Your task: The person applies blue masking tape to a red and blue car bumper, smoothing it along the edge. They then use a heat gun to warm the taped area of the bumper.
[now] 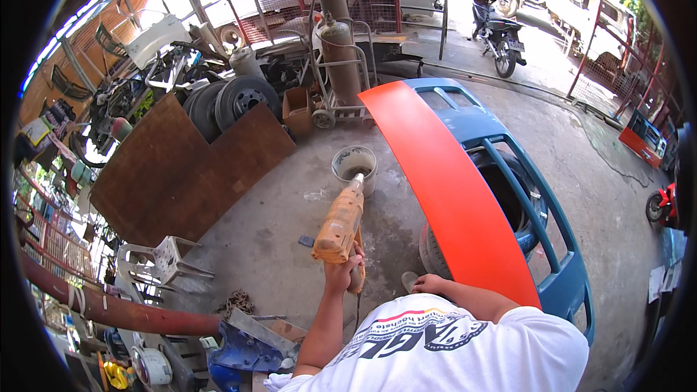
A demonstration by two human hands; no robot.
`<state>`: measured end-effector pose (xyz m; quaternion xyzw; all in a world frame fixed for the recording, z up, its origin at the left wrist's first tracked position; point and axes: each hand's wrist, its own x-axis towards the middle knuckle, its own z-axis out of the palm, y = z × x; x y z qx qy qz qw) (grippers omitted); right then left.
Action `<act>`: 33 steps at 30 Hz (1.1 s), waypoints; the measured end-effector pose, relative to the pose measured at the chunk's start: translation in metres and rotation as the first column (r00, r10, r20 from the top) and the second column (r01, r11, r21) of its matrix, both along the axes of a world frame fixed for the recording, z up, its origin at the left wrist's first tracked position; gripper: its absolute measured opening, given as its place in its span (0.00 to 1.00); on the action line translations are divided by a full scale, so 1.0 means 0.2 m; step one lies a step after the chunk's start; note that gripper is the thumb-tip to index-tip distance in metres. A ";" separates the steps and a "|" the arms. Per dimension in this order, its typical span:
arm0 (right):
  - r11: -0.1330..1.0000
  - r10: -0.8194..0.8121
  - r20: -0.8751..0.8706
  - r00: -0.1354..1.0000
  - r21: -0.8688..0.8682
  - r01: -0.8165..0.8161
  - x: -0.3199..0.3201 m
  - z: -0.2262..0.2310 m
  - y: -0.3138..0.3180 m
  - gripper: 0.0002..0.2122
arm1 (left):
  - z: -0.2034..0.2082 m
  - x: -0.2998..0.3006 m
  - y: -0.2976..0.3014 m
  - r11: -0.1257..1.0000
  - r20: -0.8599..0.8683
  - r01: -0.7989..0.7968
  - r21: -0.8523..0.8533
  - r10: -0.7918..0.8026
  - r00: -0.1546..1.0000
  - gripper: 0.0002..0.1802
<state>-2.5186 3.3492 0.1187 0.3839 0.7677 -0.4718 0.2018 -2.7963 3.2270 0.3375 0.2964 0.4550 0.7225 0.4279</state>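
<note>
My left hand (354, 260) is wrapped round the handle of an orange heat gun (340, 225), whose metal nozzle points away from me toward a dirty white bucket (367, 187) on the floor. My right hand (431, 284) is low beside the near end of a long orange-red panel (454, 189); its fingers look curled. A small grey rounded thing (409, 280) shows at those fingertips, too unclear to name. Along the panel's right side runs a blue car bumper (573, 261). Both are raised over tyres (519, 196) on the floor.
To the left lean a brown board (181, 167) and wheels (247, 98). A white plastic chair (167, 260) stands nearer. Gas cylinders (340, 58) on a trolley are beyond the bucket. A red pipe (123, 308) crosses the lower left. A motorcycle (501, 33) is parked far right.
</note>
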 end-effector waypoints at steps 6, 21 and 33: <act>1.000 -0.009 -0.020 1.000 0.026 0.009 0.01 -0.01 0.01 0.18 | 0.00 0.00 0.00 1.000 0.023 -0.001 -0.003 0.001 1.000 0.20; 1.000 0.000 0.020 1.000 0.031 -0.001 -0.02 0.04 0.05 0.19 | 0.00 -0.01 0.00 1.000 0.013 -0.008 -0.020 0.008 1.000 0.19; 0.999 -0.007 0.020 1.000 0.046 0.006 -0.01 0.04 0.04 0.19 | -0.02 0.00 0.02 0.999 0.003 0.034 -0.024 -0.034 0.999 0.20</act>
